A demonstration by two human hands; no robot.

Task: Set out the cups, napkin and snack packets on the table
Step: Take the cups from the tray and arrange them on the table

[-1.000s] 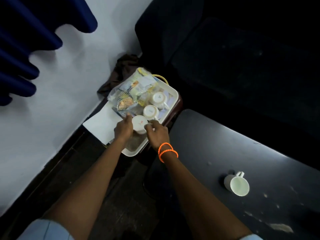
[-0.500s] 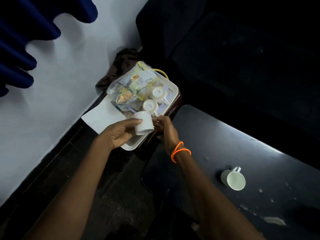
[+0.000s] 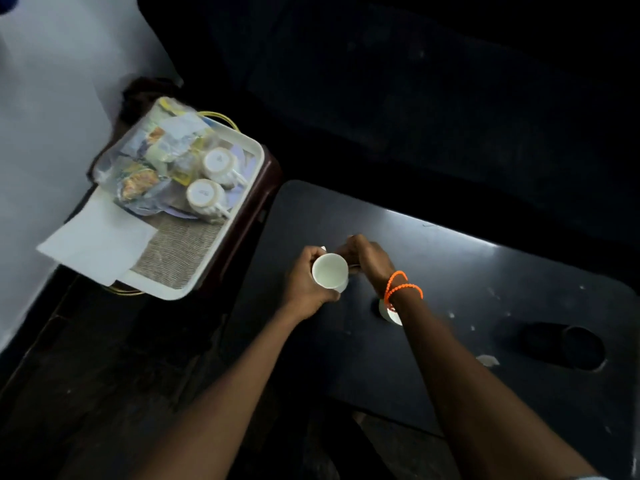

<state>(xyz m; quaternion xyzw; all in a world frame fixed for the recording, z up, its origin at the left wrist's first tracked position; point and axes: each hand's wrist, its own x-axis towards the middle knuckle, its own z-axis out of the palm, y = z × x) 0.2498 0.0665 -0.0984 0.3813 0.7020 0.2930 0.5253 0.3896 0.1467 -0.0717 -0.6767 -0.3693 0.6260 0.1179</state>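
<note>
On the left, the napkin (image 3: 98,242), the packets (image 3: 149,168) and two upturned cups (image 3: 211,183) wait on the tray (image 3: 194,289), so most of the job is left. I hold a third cup (image 3: 330,271) mouth-up over the desk (image 3: 485,271): my left hand (image 3: 304,282) wraps its body, my right hand (image 3: 367,259) pinches what I take for the handle. One cup, I think, stands behind my right wrist. The desk is dark and scuffed; the room is dim, with a pale wall at left.

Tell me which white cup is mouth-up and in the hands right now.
The cup over the dark table, gripped by both hands, left hand and right hand. The two cups on the tray sit upside down.
</note>
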